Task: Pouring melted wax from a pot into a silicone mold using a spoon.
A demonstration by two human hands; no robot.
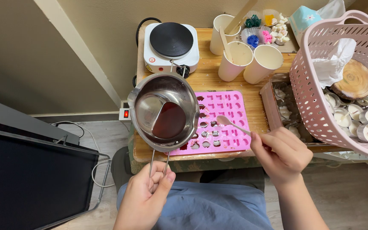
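Head view: left hand (143, 194) gripping wire handle of steel pot (163, 111), tilted over pink mould (218, 121) near front edge of bench (252, 91); right hand (281, 154) pinching spoon (231, 123) above mould. Best poured slowly, spout low, spoon guiding drips into cavities.

A dark flat screen (26, 179) stands at left; a pale-blue tissue package (305, 19) sits top right.

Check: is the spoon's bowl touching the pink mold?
Cannot tell. In the head view the spoon overlaps the pink silicone mold, but looking down from above hides any gap.
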